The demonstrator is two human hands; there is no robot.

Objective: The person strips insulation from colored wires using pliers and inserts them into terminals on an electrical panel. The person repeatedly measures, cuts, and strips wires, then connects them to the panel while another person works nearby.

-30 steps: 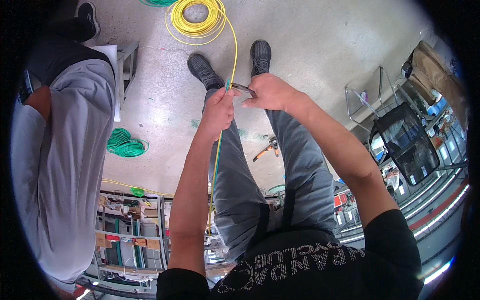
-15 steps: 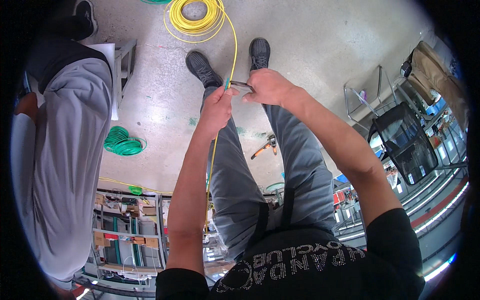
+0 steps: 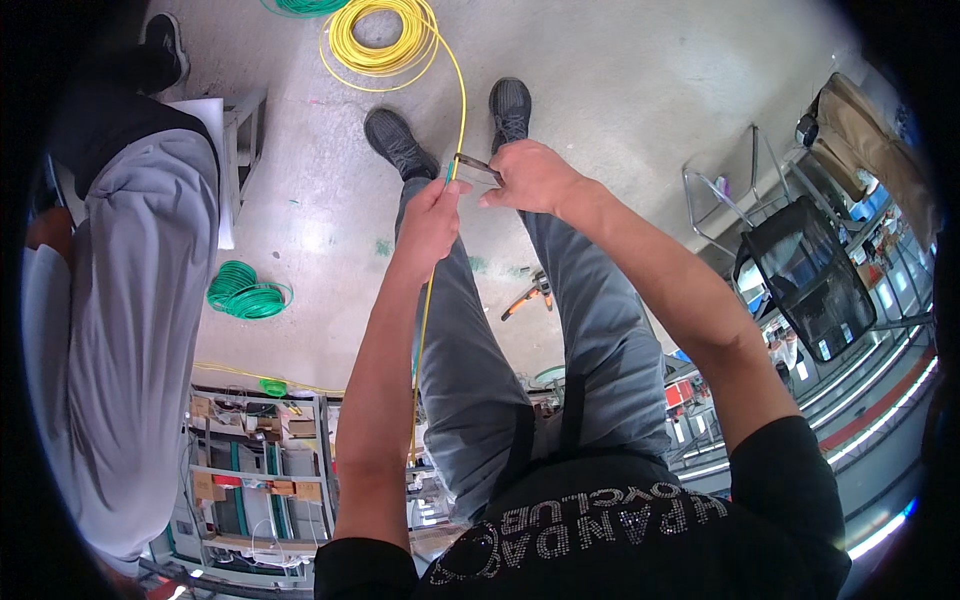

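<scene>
My left hand (image 3: pixel 430 222) is closed on a yellow cable (image 3: pixel 464 95), with a short green wire end (image 3: pixel 451 170) pinched alongside it. The cable runs up from my fingers to a yellow coil (image 3: pixel 344 42) on the floor and down beside my left forearm. Closed around a slim dark metal hand tool, my right hand (image 3: pixel 540 178) covers its handles. The tool (image 3: pixel 478 164) looks like pliers or cutters, though its exact kind is hard to tell. Its tip is at the cable and the top of the green end, just above my left fingers.
A green cable coil (image 3: pixel 250 293) lies on the floor to the left, and another green coil (image 3: pixel 305 5) at the top edge. An orange-handled tool (image 3: pixel 522 300) lies between my legs. Another person in grey (image 3: pixel 140 300) is at left. A black mesh chair (image 3: pixel 808 275) stands at right.
The dark tool's tip has shifted slightly up and left, onto the cable at the top of the green wire end. Both hands keep their hold, and the whole view has shifted a little.
</scene>
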